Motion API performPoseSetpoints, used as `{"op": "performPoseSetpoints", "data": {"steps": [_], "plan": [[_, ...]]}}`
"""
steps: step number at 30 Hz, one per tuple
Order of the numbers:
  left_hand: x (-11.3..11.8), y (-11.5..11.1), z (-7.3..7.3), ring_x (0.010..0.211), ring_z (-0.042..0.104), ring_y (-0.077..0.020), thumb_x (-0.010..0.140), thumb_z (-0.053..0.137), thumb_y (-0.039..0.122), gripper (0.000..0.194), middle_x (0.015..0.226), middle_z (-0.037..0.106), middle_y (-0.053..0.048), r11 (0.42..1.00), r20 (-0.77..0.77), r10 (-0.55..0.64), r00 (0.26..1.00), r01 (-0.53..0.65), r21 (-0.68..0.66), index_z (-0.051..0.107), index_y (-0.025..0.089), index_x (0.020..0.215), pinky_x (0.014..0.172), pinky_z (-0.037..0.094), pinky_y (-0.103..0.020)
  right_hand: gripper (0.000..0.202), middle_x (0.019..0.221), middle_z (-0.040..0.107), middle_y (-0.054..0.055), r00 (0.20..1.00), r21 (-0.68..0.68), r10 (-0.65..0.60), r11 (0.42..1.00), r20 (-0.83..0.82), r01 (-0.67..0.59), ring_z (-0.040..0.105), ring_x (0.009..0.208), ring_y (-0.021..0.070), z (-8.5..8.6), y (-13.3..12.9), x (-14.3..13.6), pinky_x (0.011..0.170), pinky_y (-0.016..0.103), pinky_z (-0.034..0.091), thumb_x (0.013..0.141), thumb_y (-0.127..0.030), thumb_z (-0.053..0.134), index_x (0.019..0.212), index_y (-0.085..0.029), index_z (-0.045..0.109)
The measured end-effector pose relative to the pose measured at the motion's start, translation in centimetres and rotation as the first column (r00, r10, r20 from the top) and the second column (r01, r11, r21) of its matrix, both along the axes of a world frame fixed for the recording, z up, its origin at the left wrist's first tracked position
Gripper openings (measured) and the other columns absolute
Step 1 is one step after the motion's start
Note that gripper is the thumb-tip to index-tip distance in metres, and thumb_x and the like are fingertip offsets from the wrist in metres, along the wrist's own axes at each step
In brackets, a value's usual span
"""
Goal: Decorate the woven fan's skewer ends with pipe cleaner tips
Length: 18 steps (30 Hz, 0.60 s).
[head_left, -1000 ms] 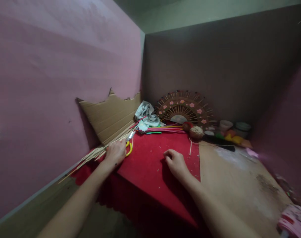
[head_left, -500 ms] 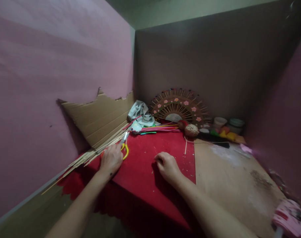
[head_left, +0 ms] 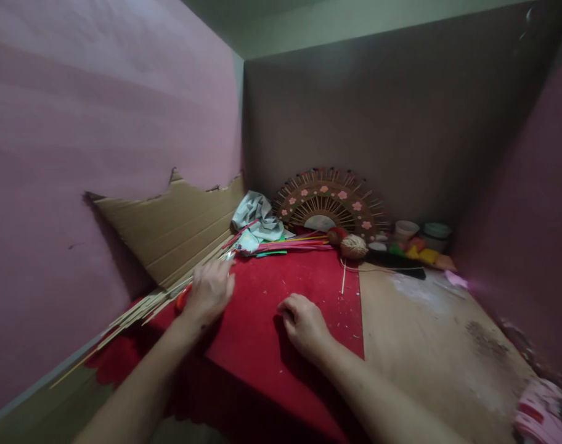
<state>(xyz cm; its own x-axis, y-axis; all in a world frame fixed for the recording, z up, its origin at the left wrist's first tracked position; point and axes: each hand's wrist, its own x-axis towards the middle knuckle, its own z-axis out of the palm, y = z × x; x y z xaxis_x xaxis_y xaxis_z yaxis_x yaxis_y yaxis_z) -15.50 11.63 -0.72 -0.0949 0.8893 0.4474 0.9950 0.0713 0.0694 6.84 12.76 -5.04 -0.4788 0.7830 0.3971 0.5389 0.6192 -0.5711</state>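
Observation:
My left hand (head_left: 211, 288) is at the left of the red cloth (head_left: 257, 327), fingers bent down over a pair of scissors. Only a shiny bit of the scissor blades (head_left: 230, 255) shows past the fingertips, and the handles are hidden under the hand. Beside its wrist side lies an orange-red loop-like thing (head_left: 183, 298), partly covered. Thin bamboo sticks (head_left: 146, 303) lie in a bundle just left of this hand. My right hand (head_left: 305, 324) rests over the middle of the cloth, its fingers curled closed. Whatever they pinch, if anything, cannot be made out.
Cardboard (head_left: 170, 231) leans on the left wall. Behind the cloth are crumpled pale fabric (head_left: 257, 216), coloured strips (head_left: 304, 244), a twine ball (head_left: 354, 246) and a flowered fan (head_left: 331, 191). Tubs (head_left: 407, 230) stand back right. A pink object (head_left: 542, 413) lies near right.
My left hand has shifted right over the scissors, so their yellow handles no longer show. My right hand has barely moved, still curled. The view has swung slightly to the right.

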Motion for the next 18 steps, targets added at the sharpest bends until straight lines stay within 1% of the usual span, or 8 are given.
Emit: {"op": "performPoseSetpoints", "data": {"steps": [2, 4, 6, 7, 9, 12, 15, 18], "plan": [[0.4, 2.6, 1.7, 0.113, 0.051, -0.0274, 0.089, 0.038, 0.021, 0.032, 0.117, 0.06, -0.013, 0.998, 0.031, -0.057, 0.998, 0.058, -0.018, 0.057, 0.015, 0.114, 0.097, 0.035, -0.043, 0.02, 0.083, 0.064, 0.005, 1.0, 0.006, 0.0, 1.0, 0.016, 0.0, 0.058, 0.081, 0.017, 0.1, -0.2, 0.0, 0.072, 0.025, 0.042, 0.078, -0.008, 0.05, 0.083, -0.018, 0.066], [0.7, 6.0, 3.0, 0.11, 0.054, -0.0236, 0.088, 0.043, 0.019, 0.028, 0.114, 0.061, -0.012, 0.991, 0.054, -0.107, 0.993, 0.111, -0.076, 0.059, 0.015, 0.111, 0.097, 0.039, -0.038, 0.021, 0.084, 0.063, 0.005, 0.999, 0.015, 0.003, 1.0, 0.043, -0.004, 0.057, 0.082, 0.017, 0.1, -0.3, -0.1, 0.072, 0.025, 0.042, 0.077, -0.008, 0.05, 0.083, -0.019, 0.066], [1.2, 9.6, 3.7, 0.105, 0.057, -0.0203, 0.089, 0.048, 0.02, 0.024, 0.112, 0.062, -0.01, 0.976, 0.084, -0.151, 0.985, 0.162, -0.146, 0.061, 0.017, 0.109, 0.095, 0.043, -0.036, 0.021, 0.085, 0.062, 0.005, 0.997, 0.021, 0.013, 1.0, 0.074, -0.014, 0.056, 0.082, 0.0168, 0.1, -0.4, -0.1, 0.072, 0.025, 0.041, 0.077, -0.008, 0.05, 0.084, -0.019, 0.066], [1.5, 11.3, 3.8, 0.103, 0.058, -0.0196, 0.09, 0.05, 0.024, 0.023, 0.113, 0.061, -0.01, 0.965, 0.098, -0.174, 0.98, 0.189, -0.182, 0.06, 0.017, 0.109, 0.092, 0.046, -0.037, 0.02, 0.086, 0.062, 0.005, 0.996, 0.024, 0.02, 0.999, 0.086, -0.022, 0.056, 0.082, 0.0168, 0.1, -0.5, -0.1, 0.071, 0.025, 0.041, 0.077, -0.008, 0.05, 0.084, -0.019, 0.065], [2.4, 14.5, 3.6, 0.101, 0.058, -0.0195, 0.089, 0.053, 0.033, 0.029, 0.116, 0.059, -0.009, 0.944, 0.118, -0.212, 0.97, 0.234, -0.234, 0.058, 0.017, 0.113, 0.087, 0.05, -0.04, 0.019, 0.086, 0.061, 0.005, 0.995, 0.026, 0.033, 0.999, 0.095, -0.036, 0.056, 0.082, 0.0167, 0.1, -0.5, -0.2, 0.071, 0.025, 0.041, 0.078, -0.008, 0.05, 0.083, -0.019, 0.065], [4.4, 18.4, 2.9, 0.102, 0.058, -0.0203, 0.089, 0.054, 0.035, 0.033, 0.119, 0.057, -0.009, 0.933, 0.116, -0.233, 0.966, 0.255, -0.254, 0.055, 0.017, 0.117, 0.085, 0.051, -0.041, 0.019, 0.085, 0.061, 0.005, 0.993, 0.017, 0.042, 0.999, 0.11, -0.044, 0.055, 0.08, 0.0163, 0.2, -0.6, -0.3, 0.069, 0.025, 0.04, 0.078, -0.009, 0.049, 0.083, -0.019, 0.064], [6.3, 21.3, 2.0, 0.102, 0.058, -0.021, 0.089, 0.055, 0.034, 0.035, 0.119, 0.057, -0.01, 0.932, 0.083, -0.242, 0.967, 0.255, -0.258, 0.054, 0.016, 0.119, 0.085, 0.051, -0.042, 0.018, 0.084, 0.06, 0.005, 0.991, 0.012, 0.048, 0.999, 0.121, -0.05, 0.054, 0.077, 0.0163, 0.2, -0.7, -0.4, 0.067, 0.025, 0.039, 0.077, -0.009, 0.05, 0.082, -0.019, 0.063], [7.6, 23.5, 1.4, 0.102, 0.058, -0.0213, 0.088, 0.055, 0.034, 0.037, 0.119, 0.057, -0.011, 0.921, 0.049, -0.266, 0.963, 0.269, -0.281, 0.054, 0.014, 0.119, 0.086, 0.051, -0.042, 0.014, 0.081, 0.059, 0.004, 0.988, 0.048, 0.047, 0.997, 0.15, -0.055, 0.052, 0.074, 0.0159, 0.0, -0.7, -0.4, 0.063, 0.026, 0.037, 0.076, -0.01, 0.05, 0.079, -0.019, 0.061]]}}
